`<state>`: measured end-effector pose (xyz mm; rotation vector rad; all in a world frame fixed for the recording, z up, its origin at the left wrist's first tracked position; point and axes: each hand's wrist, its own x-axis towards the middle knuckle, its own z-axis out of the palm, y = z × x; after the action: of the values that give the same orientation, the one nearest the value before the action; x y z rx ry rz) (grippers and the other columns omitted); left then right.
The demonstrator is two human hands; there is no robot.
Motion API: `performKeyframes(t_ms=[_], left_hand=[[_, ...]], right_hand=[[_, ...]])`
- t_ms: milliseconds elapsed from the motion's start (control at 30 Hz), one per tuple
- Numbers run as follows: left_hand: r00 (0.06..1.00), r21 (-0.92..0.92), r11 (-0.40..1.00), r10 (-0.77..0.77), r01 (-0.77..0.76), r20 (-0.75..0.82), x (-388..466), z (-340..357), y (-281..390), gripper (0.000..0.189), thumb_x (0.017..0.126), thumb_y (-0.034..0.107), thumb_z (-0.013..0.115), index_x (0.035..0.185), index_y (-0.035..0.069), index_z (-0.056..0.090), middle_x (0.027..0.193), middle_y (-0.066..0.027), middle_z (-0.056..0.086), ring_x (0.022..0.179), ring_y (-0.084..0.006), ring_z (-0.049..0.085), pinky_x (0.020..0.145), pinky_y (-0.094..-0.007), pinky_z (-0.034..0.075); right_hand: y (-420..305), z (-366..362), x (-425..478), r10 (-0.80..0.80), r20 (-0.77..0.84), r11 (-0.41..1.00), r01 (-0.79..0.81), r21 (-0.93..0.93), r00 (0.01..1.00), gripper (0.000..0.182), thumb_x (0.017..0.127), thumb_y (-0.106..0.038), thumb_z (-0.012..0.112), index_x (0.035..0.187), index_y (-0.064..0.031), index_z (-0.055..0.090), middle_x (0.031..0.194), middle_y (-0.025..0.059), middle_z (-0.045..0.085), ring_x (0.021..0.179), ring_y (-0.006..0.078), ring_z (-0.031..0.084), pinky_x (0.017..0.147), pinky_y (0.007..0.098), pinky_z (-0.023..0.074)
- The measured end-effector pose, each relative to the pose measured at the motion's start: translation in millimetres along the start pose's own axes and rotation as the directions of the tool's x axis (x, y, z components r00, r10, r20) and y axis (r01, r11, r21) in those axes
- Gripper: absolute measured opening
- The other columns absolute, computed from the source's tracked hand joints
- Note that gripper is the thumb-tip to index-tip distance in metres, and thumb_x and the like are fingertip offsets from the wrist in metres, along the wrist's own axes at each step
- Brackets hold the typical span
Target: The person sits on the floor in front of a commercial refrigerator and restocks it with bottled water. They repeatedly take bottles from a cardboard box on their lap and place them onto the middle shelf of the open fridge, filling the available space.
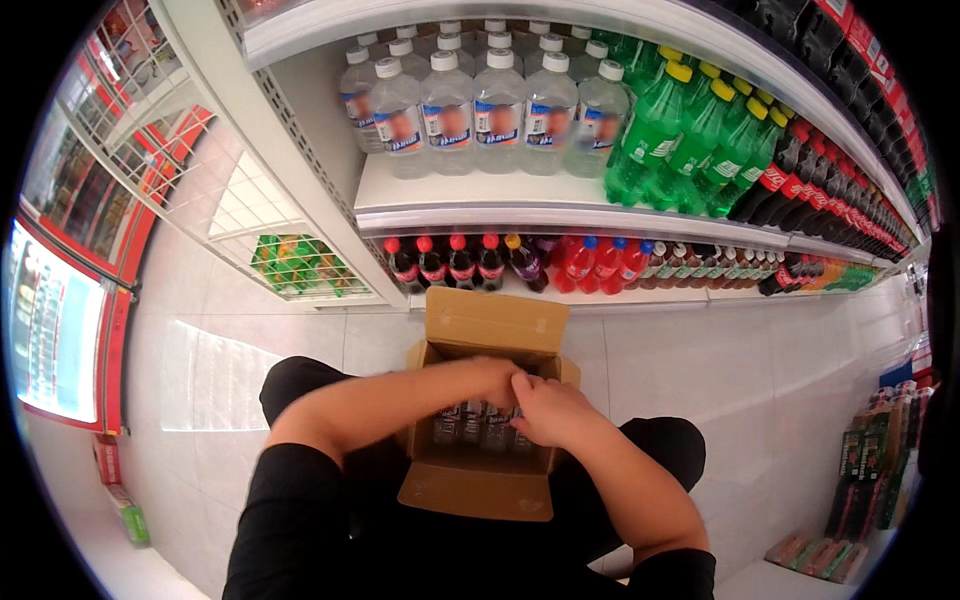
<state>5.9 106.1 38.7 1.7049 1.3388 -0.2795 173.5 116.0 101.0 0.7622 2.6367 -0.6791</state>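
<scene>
An open cardboard box [477,491] stands on the floor between my knees, its near and far flaps folded outward. Several small clear bottles [471,427] with dark labels stand inside it. Both hands meet over the right part of the box. My left hand [501,381] reaches across from the left, bent at the wrist and slightly blurred. My right hand [553,409] comes in from the right, its thumb against or close to the left hand. Whether either hand grips a bottle is hidden by the hands themselves.
Ahead, a white shelf [480,196] carries clear bottles with white caps [499,112] and green bottles with yellow caps [660,127]. Cola and red drink bottles [581,264] fill the bottom shelf. A wire rack [225,202] stands left; stacked drink packs [862,457] sit right.
</scene>
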Motion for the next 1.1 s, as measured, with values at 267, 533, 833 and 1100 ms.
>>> performKeyframes(t_ms=[267,533,833,1100], left_hand=[[0.186,0.240,0.854,0.171,0.461,-0.967,-135.9,-214.0,6.3,0.047,0.091,0.032,0.066,0.132,0.012,0.054,0.116,-0.0209,0.061,0.102,-0.0405,0.066,0.084,-0.0509,0.056],[0.241,0.006,0.839,-0.149,0.544,-0.959,-155.3,-274.8,-37.8,0.075,0.083,0.030,0.075,0.149,0.023,0.040,0.135,-0.0360,0.045,0.112,-0.0525,0.061,0.097,-0.0520,0.053],[-0.056,0.127,0.965,0.143,0.228,-0.988,-171.4,-173.5,-53.0,0.072,0.080,0.009,0.076,0.146,0.013,0.047,0.142,-0.0317,0.043,0.133,-0.0477,0.043,0.107,-0.0484,0.043],[-0.269,-0.081,0.882,-0.228,-0.465,-0.936,-160.4,-126.6,-75.9,0.068,0.086,0.000,0.071,0.147,0.003,0.043,0.142,-0.0187,0.046,0.130,-0.0297,0.051,0.103,-0.0411,0.049]], right_hand=[[7.4,-18.3,-8.8,0.015,0.091,0.999,-0.013,-0.030,0.996,0.043,0.092,-0.036,0.067,0.125,-0.0087,0.060,0.121,0.0169,0.061,0.113,0.0362,0.062,0.090,0.0491,0.0517],[5.1,-4.5,-1.7,-0.063,0.105,0.995,0.071,-0.070,0.992,0.045,0.092,-0.037,0.065,0.127,-0.0095,0.058,0.116,0.0185,0.062,0.107,0.0383,0.064,0.086,0.0499,0.0537],[1.7,-5.1,-6.8,-0.059,0.079,0.994,0.066,-0.089,0.995,0.041,0.092,-0.036,0.066,0.123,-0.0094,0.061,0.116,0.0177,0.062,0.107,0.0374,0.063,0.086,0.0484,0.0538],[-1.6,-4.1,-5.3,-0.056,0.150,0.995,0.067,-0.069,0.987,0.047,0.092,-0.036,0.067,0.131,-0.0114,0.058,0.120,0.0163,0.061,0.112,0.0356,0.060,0.091,0.0489,0.0512]])
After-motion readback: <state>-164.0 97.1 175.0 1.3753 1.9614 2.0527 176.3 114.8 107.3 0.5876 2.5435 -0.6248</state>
